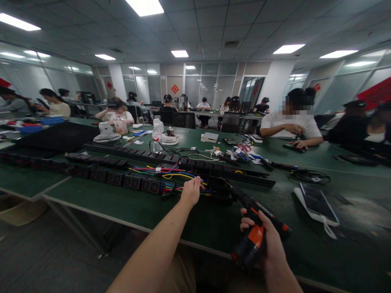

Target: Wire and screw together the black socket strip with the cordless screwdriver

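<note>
My right hand (269,236) is wrapped round the grip of a black and orange cordless drill (255,207). Its long thin bit points up and left at the black end piece (218,189) of a power strip. Beside that end piece is my left hand (192,191), fingers closed at the coloured wires (175,176); what they pinch is hidden. The wires, red, blue, green and yellow, run out of the opened black power strip (131,183) with its row of sockets. Behind it lies a long black rail (171,156) with more sockets.
A phone (319,203) lies at the right on the green table (122,207). Further back are a water bottle (157,137), small white fans (106,133), a white box (209,137) and red-handled scissors (244,148). A co-worker (293,122) sits across the table.
</note>
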`<state>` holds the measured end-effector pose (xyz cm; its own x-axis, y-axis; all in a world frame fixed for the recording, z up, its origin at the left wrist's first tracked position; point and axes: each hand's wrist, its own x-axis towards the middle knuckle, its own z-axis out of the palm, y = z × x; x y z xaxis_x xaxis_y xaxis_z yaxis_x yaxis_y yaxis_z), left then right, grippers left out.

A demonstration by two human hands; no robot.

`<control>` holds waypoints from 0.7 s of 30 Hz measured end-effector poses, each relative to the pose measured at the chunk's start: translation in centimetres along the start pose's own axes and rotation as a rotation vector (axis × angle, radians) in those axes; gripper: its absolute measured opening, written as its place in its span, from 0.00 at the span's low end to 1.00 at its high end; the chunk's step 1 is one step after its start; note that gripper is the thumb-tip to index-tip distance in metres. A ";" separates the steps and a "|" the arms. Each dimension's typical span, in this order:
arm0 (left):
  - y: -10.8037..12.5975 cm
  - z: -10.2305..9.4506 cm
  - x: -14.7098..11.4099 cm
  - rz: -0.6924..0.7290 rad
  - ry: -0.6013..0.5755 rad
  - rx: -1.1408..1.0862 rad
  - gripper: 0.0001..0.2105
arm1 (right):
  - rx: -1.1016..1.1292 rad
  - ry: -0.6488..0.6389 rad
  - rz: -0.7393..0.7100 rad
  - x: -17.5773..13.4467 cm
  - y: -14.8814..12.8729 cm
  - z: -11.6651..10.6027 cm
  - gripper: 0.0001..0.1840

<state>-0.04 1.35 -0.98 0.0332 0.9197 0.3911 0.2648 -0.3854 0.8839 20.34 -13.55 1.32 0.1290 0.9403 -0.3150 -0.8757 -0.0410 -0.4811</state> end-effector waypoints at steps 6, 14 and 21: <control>-0.1 0.0 -0.1 0.011 0.017 -0.162 0.27 | 0.013 -0.001 -0.019 -0.1 0.0 0.1 0.14; -0.3 0.2 0.0 0.025 -0.029 -0.367 0.30 | 0.015 -0.003 -0.020 -0.2 0.0 0.2 0.13; -1.0 0.4 0.0 -0.020 -0.063 -0.459 0.32 | 0.008 0.000 -0.023 -0.2 0.0 0.4 0.13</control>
<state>0.05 1.79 -1.91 0.0948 0.9247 0.3688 -0.1876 -0.3472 0.9188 20.15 -13.57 1.69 0.1493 0.9411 -0.3035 -0.8760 -0.0165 -0.4821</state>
